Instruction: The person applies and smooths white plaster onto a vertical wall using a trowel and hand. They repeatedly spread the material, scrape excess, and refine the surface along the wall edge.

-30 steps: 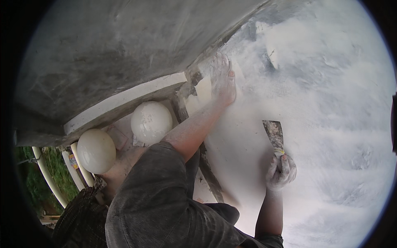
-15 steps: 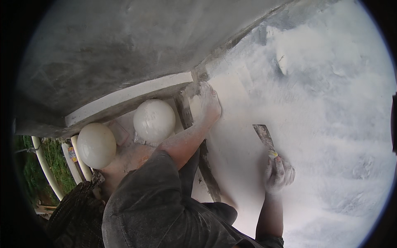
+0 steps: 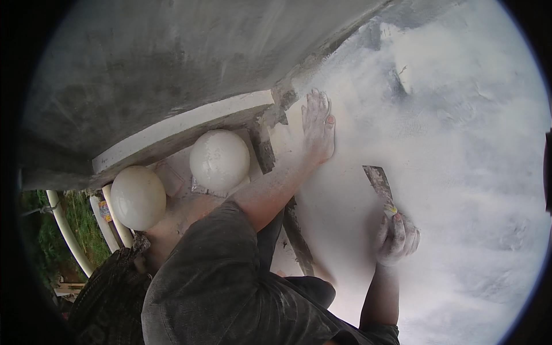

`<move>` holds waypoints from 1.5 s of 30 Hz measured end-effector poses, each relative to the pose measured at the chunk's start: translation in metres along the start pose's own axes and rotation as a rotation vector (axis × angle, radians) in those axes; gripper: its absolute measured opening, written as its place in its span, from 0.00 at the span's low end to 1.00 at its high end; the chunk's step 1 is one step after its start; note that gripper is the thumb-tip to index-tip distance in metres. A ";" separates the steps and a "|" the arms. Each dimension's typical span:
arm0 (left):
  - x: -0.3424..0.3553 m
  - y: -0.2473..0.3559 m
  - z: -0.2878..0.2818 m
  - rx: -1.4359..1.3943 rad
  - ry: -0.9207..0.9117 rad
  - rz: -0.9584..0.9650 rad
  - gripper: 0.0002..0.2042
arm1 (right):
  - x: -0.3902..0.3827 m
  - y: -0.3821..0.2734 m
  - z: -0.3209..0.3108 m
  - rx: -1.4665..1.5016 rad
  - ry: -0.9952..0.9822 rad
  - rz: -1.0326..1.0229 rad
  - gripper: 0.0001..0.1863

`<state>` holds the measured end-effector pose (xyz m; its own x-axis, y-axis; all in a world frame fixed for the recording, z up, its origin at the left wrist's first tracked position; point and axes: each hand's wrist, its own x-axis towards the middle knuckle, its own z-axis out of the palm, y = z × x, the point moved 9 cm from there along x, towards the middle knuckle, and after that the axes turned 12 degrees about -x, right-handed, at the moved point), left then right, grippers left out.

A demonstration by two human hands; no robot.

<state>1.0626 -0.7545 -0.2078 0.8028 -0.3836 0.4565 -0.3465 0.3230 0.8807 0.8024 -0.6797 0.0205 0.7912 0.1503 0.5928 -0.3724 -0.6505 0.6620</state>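
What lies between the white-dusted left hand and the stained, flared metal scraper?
Head view: just bare white wall surface from left hand to scraper.

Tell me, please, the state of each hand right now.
Left hand: open, flat at the white surface; anything beneath it is hidden.
Right hand: closed, holding a scraper.

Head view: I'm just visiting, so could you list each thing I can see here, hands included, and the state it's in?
Left hand: open, fingers extended, dusty, seemingly flat against the white surface
Right hand: closed around the scraper's handle, dusty
Scraper: held, blade stained
White surface: patchy, with grey marks
Left globe: whole, looks smooth
Right globe: whole, speckled
Grey surface: smudged
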 end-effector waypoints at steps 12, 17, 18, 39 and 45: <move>-0.123 -0.102 -0.013 -0.193 0.260 -0.798 0.27 | 0.003 -0.011 0.021 0.174 -0.272 0.158 0.25; -0.116 -0.072 -0.021 -0.529 0.502 -0.738 0.25 | -0.039 -0.082 0.094 0.787 -0.860 0.571 0.26; -0.110 -0.063 -0.029 -0.543 0.541 -0.670 0.24 | -0.049 -0.095 0.108 0.803 -0.924 0.657 0.28; -0.066 0.005 -0.046 -0.244 -0.178 -0.535 0.26 | -0.048 -0.186 0.203 1.842 -0.808 1.555 0.29; -0.051 -0.004 -0.050 -0.129 -0.198 -0.467 0.25 | -0.042 -0.194 0.216 1.817 -0.772 1.617 0.29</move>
<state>1.0473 -0.6935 -0.2412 0.7461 -0.6643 0.0454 0.0986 0.1776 0.9791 0.9459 -0.7206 -0.2321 0.5749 -0.6987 -0.4259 -0.3220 0.2854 -0.9027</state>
